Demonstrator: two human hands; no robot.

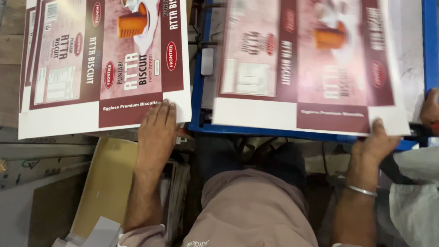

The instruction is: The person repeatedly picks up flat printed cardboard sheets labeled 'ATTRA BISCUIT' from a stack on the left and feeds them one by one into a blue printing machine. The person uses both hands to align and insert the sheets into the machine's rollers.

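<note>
A cluttered floor of brown board offcuts lies under the person's knees, before a blue-framed worktop. The left hand rests flat and released, fingers spread, on the near edge of a stack of printed maroon carton sheets that runs away from it. The right hand, with a metal bangle on its wrist, pinches the near right corner of a single printed sheet lying on the worktop. Another person's hand touches the far right edge.
</note>
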